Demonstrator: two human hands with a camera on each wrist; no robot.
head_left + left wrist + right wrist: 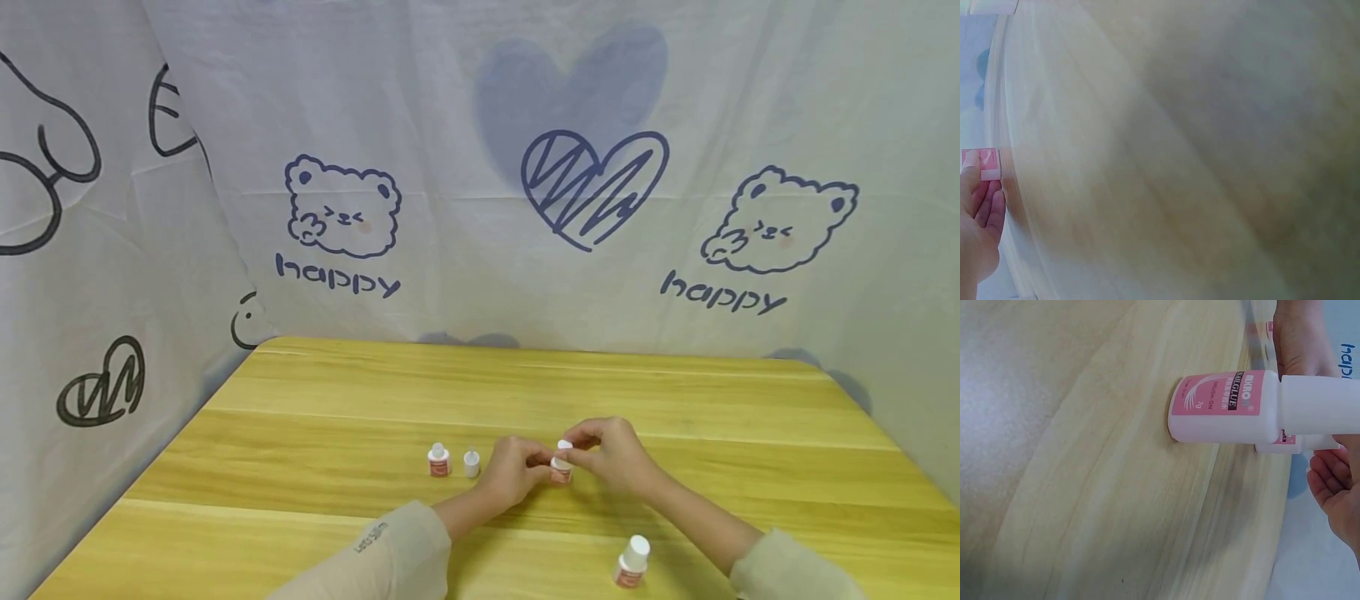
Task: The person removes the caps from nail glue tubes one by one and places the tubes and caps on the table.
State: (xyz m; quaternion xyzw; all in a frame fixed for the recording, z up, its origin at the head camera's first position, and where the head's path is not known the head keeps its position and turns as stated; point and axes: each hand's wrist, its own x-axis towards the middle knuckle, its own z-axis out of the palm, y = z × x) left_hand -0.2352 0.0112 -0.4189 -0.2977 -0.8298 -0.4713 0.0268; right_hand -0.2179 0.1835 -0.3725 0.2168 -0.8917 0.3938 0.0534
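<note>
Your left hand (pixel 510 477) has its fingers clamped on a small pink-labelled bottle (pixel 561 474), which sits upright around the middle of the counter (pixel 337 387), slightly toward your near side. Your right hand (pixel 617 457) comes in from its two o'clock side, thumb and fingers pinched on the bottle's white top (pixel 565 446).

Taking that bottle as your clock centre, you have a loose white cap (pixel 472 466) at nine o'clock, just past your left hand, standing with a thin piece pointing up. Farther out at nine o'clock, just beside the cap, stands a second bottle (pixel 438 462) with a pale, rounded tip. Toward five o'clock, nearer you, a third bottle (pixel 631 563) stands with its tall white cap on; your right wrist view shows "NAIL GLUE" and "BRUSH-ON" on its pink label. Beyond the counter, at twelve o'clock, hangs a pale cloth (pixel 450 208) printed with bears, hearts and "happy".
</note>
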